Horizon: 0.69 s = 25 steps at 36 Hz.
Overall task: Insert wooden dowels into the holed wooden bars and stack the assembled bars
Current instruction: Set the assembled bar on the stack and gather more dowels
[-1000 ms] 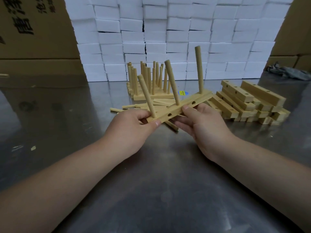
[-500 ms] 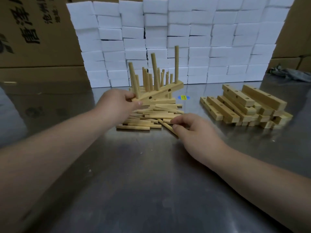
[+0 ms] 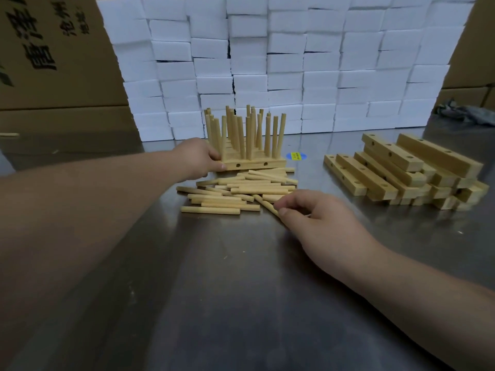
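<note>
Gripping the assembled bar [image 3: 254, 164], left hand [image 3: 195, 159]; right hand [image 3: 313, 215] pinching loose dowel [image 3: 263, 203].

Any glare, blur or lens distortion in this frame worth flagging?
Head view: wide-angle bending tilts the white block wall and cardboard boxes at the edges; soft reflections streak the steel table; the left forearm near the lens looks soft; loose dowels read sharp.

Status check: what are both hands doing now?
Left hand holds end of front assembled bar. Right hand pinches loose dowel. Spare bars piled aside, right.
</note>
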Motion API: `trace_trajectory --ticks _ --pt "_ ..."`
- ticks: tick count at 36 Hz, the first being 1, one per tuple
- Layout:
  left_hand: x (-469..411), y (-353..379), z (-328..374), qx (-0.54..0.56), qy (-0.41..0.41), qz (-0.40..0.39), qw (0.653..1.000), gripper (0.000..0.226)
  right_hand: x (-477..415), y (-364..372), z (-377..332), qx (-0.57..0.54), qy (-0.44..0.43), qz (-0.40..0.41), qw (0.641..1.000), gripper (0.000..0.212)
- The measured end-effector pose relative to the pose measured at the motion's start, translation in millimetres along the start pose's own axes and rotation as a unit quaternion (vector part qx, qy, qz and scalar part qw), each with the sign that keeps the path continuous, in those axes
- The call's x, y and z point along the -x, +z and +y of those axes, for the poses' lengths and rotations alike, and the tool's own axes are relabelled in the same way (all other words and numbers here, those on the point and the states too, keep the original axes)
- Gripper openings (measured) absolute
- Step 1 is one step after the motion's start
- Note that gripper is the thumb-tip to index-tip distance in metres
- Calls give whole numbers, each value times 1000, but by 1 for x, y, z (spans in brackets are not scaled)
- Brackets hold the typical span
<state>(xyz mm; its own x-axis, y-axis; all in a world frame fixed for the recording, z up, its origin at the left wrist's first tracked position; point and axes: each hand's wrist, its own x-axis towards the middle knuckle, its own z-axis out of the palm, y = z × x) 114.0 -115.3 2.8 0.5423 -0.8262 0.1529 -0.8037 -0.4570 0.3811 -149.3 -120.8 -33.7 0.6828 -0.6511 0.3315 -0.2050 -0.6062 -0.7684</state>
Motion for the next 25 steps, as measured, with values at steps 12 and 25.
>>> trace_trajectory --ticks 12,25 --pt "-13 12 1 -52 2 32 998 36 0 1 2 -13 17 -5 1000 17" --pt "-9 -4 -26 -17 -12 10 1000 31 0 2 1 -29 9 4 1000 19"
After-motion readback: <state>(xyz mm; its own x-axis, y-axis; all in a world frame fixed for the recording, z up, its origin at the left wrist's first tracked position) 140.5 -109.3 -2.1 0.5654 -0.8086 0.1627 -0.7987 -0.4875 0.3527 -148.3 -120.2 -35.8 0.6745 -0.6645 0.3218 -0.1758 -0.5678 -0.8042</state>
